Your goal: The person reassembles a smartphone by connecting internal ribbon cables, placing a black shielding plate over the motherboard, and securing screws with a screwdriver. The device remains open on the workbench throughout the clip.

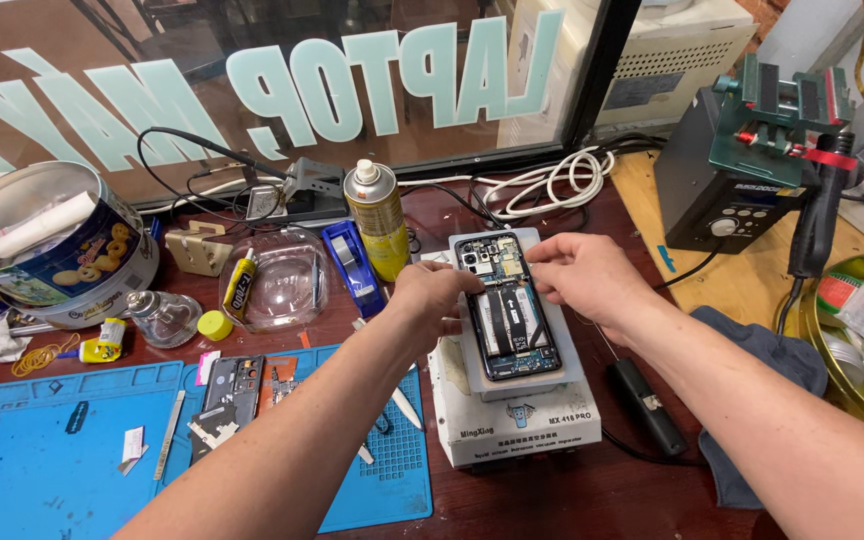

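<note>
Left hand [439, 297] covers left edge of open phone [508, 312]; fingertips hidden. Right hand [582, 275] hides phone's top right corner. Tiny parts inside phone too small to tell. Round tin [857, 345], far right of right hand, cut off by edge.

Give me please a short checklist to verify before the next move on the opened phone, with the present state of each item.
1. Opened phone lies flat on the pale plate of the white heating unit: ok.
2. Left hand touches the phone's left edge: ok.
3. Right hand has its fingers at the phone's top right: ok.
4. Either hand holds a tool: cannot tell; none shows.
5. Plate is hot or cold: cannot tell.
6. Yellow spray can stands upright, apart from the phone: ok.
</note>
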